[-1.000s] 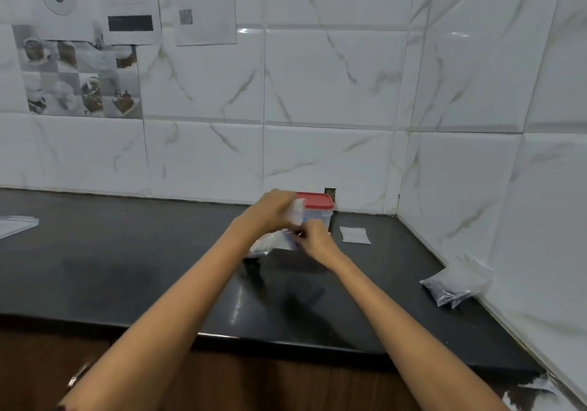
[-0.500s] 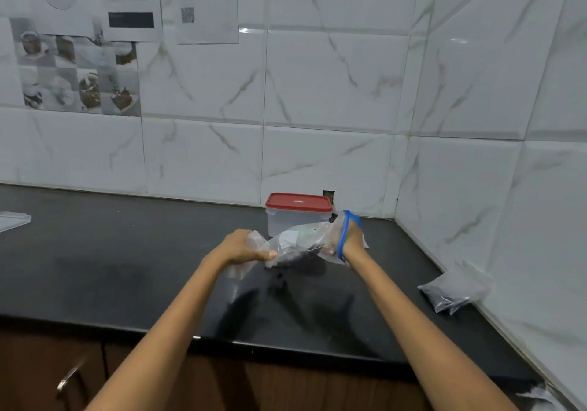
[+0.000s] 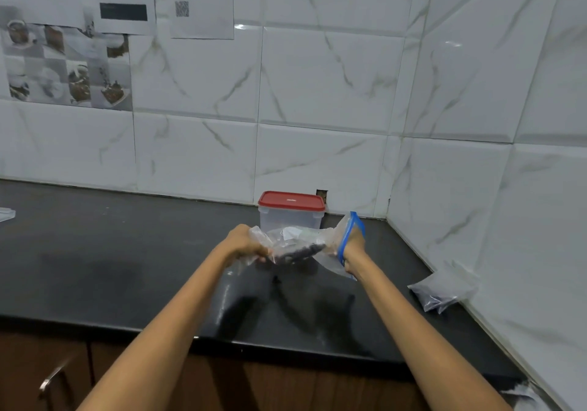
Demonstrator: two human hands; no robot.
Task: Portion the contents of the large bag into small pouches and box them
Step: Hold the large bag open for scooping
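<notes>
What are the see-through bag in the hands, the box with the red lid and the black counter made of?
The large clear bag with a blue zip strip looks like thin soft plastic: it crinkles and shows dark contents. The clear box with a red lid seems to be hard, slightly cloudy plastic. The black countertop is probably polished stone, since it mirrors the arms.

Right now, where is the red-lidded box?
In the head view, the red-lidded box stands centre-back on the black counter against the tiled wall, just behind the large bag.

Black countertop (image 3: 127,252): red-lidded clear container (image 3: 290,215) at the back wall; filled small pouches (image 3: 440,291) well right of it, against the side wall.
</notes>
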